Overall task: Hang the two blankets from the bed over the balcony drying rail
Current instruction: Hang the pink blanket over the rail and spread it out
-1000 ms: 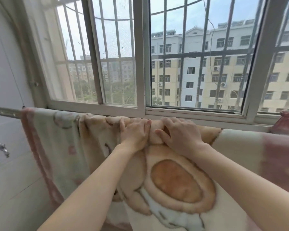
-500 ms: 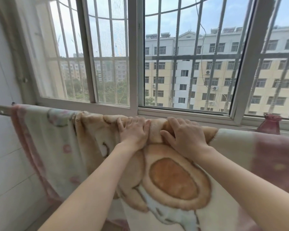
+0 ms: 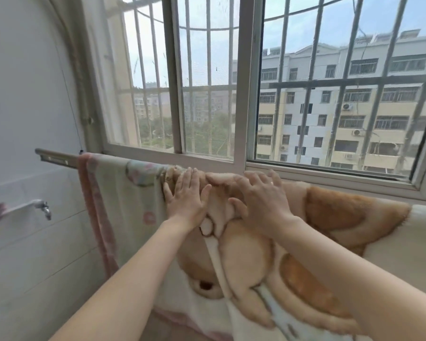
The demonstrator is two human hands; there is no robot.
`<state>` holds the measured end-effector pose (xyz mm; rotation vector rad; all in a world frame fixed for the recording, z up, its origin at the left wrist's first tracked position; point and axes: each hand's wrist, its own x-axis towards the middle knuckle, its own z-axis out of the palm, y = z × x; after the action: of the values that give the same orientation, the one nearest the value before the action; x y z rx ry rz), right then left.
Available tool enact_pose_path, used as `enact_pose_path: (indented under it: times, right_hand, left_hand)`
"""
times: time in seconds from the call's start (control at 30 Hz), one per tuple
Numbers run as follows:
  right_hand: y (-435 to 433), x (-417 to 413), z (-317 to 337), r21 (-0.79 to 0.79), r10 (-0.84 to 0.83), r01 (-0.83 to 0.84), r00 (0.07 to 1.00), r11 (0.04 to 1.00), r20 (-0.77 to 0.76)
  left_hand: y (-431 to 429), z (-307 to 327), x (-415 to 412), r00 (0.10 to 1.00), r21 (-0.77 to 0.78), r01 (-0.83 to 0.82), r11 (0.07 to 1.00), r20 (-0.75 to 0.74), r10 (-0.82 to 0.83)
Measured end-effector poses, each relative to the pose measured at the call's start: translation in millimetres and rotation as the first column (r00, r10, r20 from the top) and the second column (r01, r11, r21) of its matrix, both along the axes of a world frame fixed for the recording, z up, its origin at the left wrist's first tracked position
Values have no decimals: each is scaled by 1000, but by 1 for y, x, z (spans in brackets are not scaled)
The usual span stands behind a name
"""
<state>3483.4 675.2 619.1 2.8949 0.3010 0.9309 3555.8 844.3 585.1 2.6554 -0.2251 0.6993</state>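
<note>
Bear-print blanket (image 3: pixel 256 257) bunched over drying rail (image 3: pixel 57 157), overlapping pale floral blanket (image 3: pixel 123 193) | left hand (image 3: pixel 186 196), right hand (image 3: pixel 263 201) pressing flat, fingers spread, gripping nothing | risk: uneven drape may slide off once released.

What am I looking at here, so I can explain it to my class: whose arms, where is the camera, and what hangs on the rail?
There is no machine here. A person wears one camera on the head, looking forward and down, so you see their own arms. The left hand and right hand lie flat with fingers spread, pressing a brown blanket where it drapes over the rail by the window. Neither hand grips anything. A pale blanket with a pink edge hangs over the same rail, further left. A tap sticks out of the wall.
</note>
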Motion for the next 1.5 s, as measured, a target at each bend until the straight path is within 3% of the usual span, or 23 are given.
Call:
enact_pose_path:
  times: [0.33,0.57,0.97,1.23,1.37,1.5]
  right_hand:
    - [63,63,1,-11,18,-19,994,1000,-109]
    - [42,69,-8,-52,-58,55,997,997,-49]
    - [0,56,-7,-42,-109,108,994,993,-28]
    - [-29,41,-6,-98,-188,184,982,978,-32]
    - [-51,26,-7,-38,-252,251,968,967,-22]
    - [-65,16,-7,1,-271,271,962,962,5]
  left_hand:
    - [83,17,57,997,49,-5,999,-79,9]
    - [99,14,80,990,24,4,1000,-141,0]
    - [77,10,94,996,52,-31,998,-79,35]
    - [69,14,97,975,72,-117,990,-180,129]
    - [52,23,97,956,51,-174,983,-231,181]
    - [6,35,80,984,-3,-136,991,-121,134]
